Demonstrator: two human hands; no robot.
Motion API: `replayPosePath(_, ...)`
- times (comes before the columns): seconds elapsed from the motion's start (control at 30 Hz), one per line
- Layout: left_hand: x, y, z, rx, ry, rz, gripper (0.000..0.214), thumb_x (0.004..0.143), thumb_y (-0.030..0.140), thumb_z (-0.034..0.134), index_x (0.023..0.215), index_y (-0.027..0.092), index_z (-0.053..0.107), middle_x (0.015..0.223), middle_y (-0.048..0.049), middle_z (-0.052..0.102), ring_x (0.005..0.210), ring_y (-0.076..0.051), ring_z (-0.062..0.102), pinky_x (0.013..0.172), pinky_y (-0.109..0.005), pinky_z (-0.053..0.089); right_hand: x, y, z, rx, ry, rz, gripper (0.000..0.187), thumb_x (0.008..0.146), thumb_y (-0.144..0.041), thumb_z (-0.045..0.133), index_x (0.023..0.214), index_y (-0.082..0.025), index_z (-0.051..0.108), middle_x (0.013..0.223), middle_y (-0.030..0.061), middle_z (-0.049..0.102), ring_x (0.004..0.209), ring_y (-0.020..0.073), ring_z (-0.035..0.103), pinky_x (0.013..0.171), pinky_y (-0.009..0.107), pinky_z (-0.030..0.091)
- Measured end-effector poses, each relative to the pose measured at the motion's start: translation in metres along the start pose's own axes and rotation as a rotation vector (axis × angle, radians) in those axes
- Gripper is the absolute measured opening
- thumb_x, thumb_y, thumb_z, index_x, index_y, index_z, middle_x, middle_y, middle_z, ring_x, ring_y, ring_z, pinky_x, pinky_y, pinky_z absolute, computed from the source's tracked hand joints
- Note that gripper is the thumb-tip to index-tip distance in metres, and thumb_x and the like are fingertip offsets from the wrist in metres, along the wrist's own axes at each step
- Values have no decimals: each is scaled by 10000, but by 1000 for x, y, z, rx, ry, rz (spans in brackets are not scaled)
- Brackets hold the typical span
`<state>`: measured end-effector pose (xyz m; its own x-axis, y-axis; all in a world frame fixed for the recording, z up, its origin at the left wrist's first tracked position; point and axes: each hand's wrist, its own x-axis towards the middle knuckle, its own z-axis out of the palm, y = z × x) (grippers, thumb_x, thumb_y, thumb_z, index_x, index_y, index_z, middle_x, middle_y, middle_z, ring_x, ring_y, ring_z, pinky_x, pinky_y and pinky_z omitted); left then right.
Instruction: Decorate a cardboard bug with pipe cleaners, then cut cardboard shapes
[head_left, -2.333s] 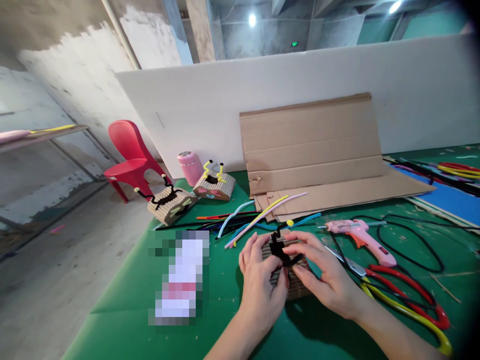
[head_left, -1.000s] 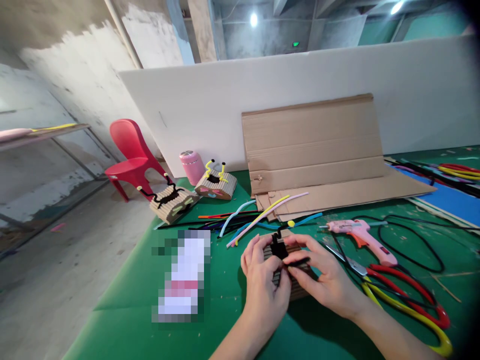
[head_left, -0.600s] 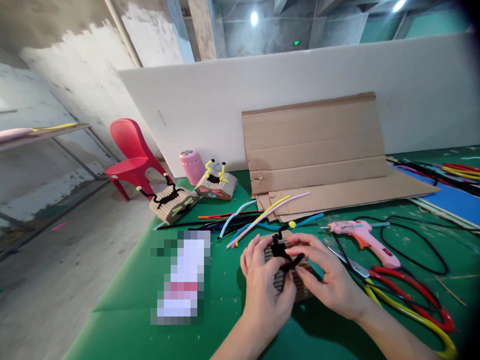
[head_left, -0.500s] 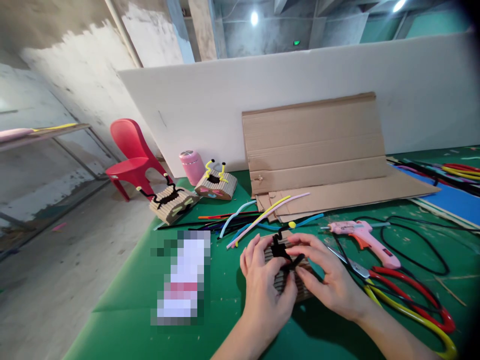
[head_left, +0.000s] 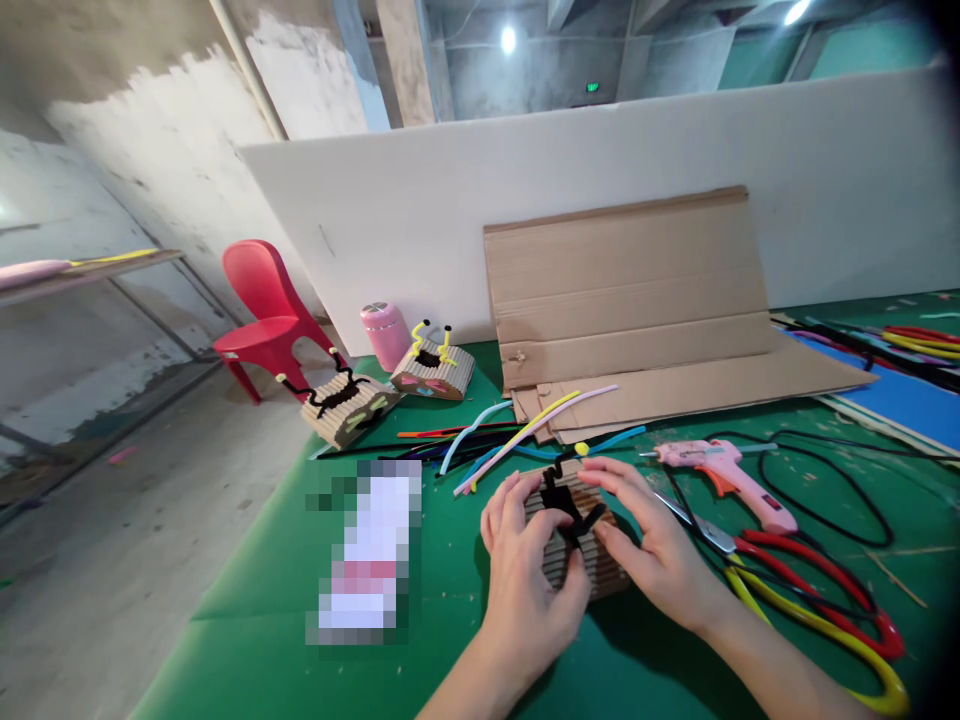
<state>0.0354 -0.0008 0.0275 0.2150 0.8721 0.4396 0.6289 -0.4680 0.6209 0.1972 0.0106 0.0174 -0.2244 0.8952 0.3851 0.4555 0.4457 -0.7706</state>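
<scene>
A corrugated cardboard craft [head_left: 606, 572] with a dark opening on top rests on the green table between my hands. From it rise black pipe cleaners [head_left: 594, 520]; the far one carries a yellow tip [head_left: 581, 450]. My left hand [head_left: 529, 565] curls over the craft's left side, thumb and forefinger closed on the base of the near pipe cleaner. Along the right side, my right hand [head_left: 660, 550] has its thumb and fingers spread, the fingertips at or just off the cardboard. The exact contact at the pinch is partly hidden by the fingers.
Red-and-yellow-handled scissors [head_left: 724, 540] and a pink glue gun [head_left: 739, 475] with a black cord lie at right. Loose pipe cleaners [head_left: 517, 440] lie beyond my hands. Two similar cardboard crafts [head_left: 349, 408] stand left, near a pink canister [head_left: 386, 335]. Cardboard sheets [head_left: 630, 290] lean behind.
My right thumb and fingers have drawn apart, away from the black pipe cleaner toward the right. My left hand keeps its pinch, and more of the cardboard top shows.
</scene>
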Motion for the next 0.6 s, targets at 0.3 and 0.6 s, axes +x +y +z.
replayPosePath(0.3, 9, 5, -4, 96, 23, 3, 161, 652, 150, 586, 799, 207, 624, 1130, -91, 528, 1126, -299, 408, 915, -516, 322, 0, 1, 0, -1, 4, -20, 358, 812, -135, 447, 1159, -224, 463, 1246, 96, 403, 1182, 233, 383, 1004, 429, 339)
replayPosePath(0.6, 9, 4, 2, 73, 75, 21, 152, 651, 131, 606, 771, 219, 640, 1070, -78, 561, 1040, -267, 471, 865, -481, 364, 0, 2, 0, -19, 20, -30, 346, 809, -145, 451, 1143, -227, 474, 1229, 96, 428, 1164, 238, 410, 987, 422, 361)
